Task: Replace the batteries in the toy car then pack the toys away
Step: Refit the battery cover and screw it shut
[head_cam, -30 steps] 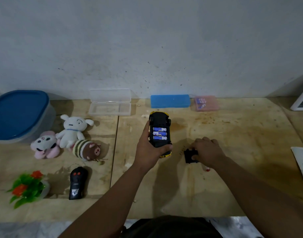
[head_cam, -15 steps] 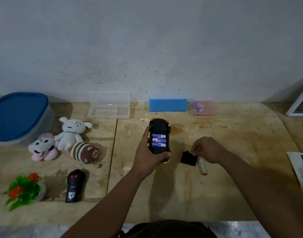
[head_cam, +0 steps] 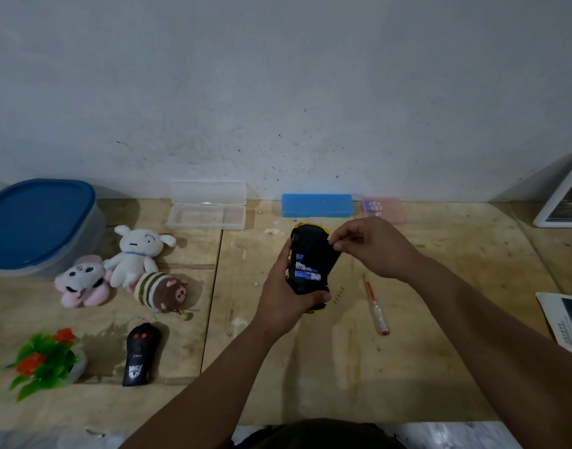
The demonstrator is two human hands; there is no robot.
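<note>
My left hand (head_cam: pixel 283 303) grips the yellow toy car (head_cam: pixel 307 241), held upside down with its black underside up. Three blue batteries (head_cam: pixel 305 270) lie in its open compartment. My right hand (head_cam: pixel 372 246) pinches the black battery cover (head_cam: pixel 330 260) and holds it tilted over the right side of the compartment, hiding part of the batteries. A thin screwdriver (head_cam: pixel 375 307) with a red tip lies on the wooden table (head_cam: pixel 440 367) to the right of the car. Several tiny screws (head_cam: pixel 339 294) lie beside the car.
A blue-lidded tub (head_cam: pixel 35 222) stands at the far left. Three plush toys (head_cam: pixel 129 264), a black remote (head_cam: pixel 139 354) and a small fake plant (head_cam: pixel 45 361) lie on the left. An open clear case (head_cam: pixel 207 209), a blue case (head_cam: pixel 317 205) and a pink case (head_cam: pixel 383 209) line the wall. Papers (head_cam: pixel 566 322) lie at the right edge.
My right hand picked the black battery cover up from the table and carried it up and left onto the car's underside. The screwdriver now lies uncovered. My left hand kept hold of the car.
</note>
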